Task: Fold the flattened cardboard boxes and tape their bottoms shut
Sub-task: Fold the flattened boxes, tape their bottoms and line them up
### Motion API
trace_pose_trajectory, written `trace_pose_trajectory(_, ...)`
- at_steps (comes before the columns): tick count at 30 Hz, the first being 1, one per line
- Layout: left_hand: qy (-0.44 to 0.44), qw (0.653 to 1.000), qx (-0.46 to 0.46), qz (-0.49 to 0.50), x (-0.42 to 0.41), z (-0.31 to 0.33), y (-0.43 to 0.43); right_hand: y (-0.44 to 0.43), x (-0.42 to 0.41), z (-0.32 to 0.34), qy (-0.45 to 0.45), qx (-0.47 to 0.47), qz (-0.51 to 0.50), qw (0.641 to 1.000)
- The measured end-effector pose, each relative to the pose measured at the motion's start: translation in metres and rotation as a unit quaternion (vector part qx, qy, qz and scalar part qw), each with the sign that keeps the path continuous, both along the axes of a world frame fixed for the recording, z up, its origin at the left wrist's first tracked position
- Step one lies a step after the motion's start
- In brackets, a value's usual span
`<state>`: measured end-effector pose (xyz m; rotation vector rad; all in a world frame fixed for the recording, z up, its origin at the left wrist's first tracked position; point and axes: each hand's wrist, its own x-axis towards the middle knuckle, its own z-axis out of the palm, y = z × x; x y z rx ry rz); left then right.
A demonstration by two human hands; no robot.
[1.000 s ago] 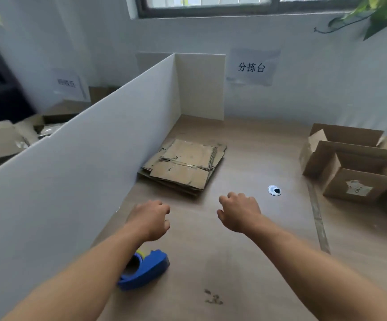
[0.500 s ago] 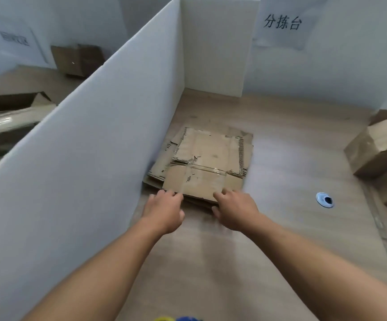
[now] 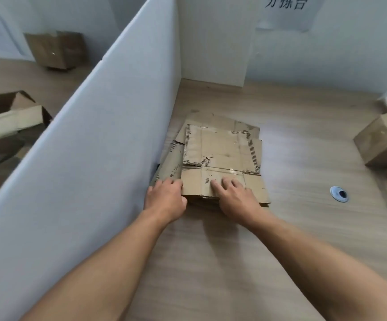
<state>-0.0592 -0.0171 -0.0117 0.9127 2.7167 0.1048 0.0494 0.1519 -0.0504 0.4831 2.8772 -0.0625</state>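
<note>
now both hands have reached the flattened boxes (image 3: 222,149) by the table's (image 3: 211,262) left edge (nothing folded yet). right hand (image 3: 236,198) presses flat on top; left hand (image 3: 164,200), grip unclear.

Pale wooden worktop (image 3: 303,140) against a white wall (image 3: 361,54)
A white partition board (image 3: 95,158) fences its left side and far corner — a paper sign (image 3: 285,15) with printed characters hangs on the wall.

"分拣台" on wall sign (image 3: 284,15)
</note>
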Motion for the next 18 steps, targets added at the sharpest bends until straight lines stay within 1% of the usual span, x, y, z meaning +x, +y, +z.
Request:
trace_pose_trajectory(4,-0.005,0.997,0.073,-0.001,0.018,0.026,0.007,0.022,0.049,0.041,0.104,0.010,-0.037,0.994)
trace_pose_trajectory(6,-0.023,0.994,0.105,-0.002,0.033,0.038,0.008,0.030,0.079,0.065,0.175,-0.028,-0.078,0.981)
trace_pose_trajectory(8,-0.046,0.989,0.138,-0.008,0.050,0.048,0.008,0.036,0.114,0.091,0.260,-0.101,-0.128,0.952)
trace_pose_trajectory(9,-0.060,0.985,0.160,-0.009,0.060,0.051,0.009,0.039,0.134,0.103,0.305,-0.146,-0.146,0.930)
trace_pose_trajectory(11,-0.088,0.974,0.208,0.000,0.083,0.061,0.012,0.042,0.178,0.126,0.376,-0.255,-0.177,0.873)
trace_pose_trajectory(13,-0.118,0.956,0.267,0.027,0.107,0.071,0.015,0.040,0.225,0.145,0.429,-0.365,-0.211,0.799)
trace_pose_trajectory(16,-0.160,0.921,0.351,0.058,0.147,0.086,0.021,0.039,0.291,0.158,0.491,-0.493,-0.251,0.673)
trace_pose_trajectory(17,-0.177,0.909,0.373,0.057,0.161,0.090,0.023,0.040,0.312,0.158,0.501,-0.523,-0.260,0.639)
trace_pose_trajectory(18,-0.205,0.895,0.392,0.055,0.175,0.093,0.024,0.041,0.332,0.157,0.506,-0.542,-0.269,0.614)
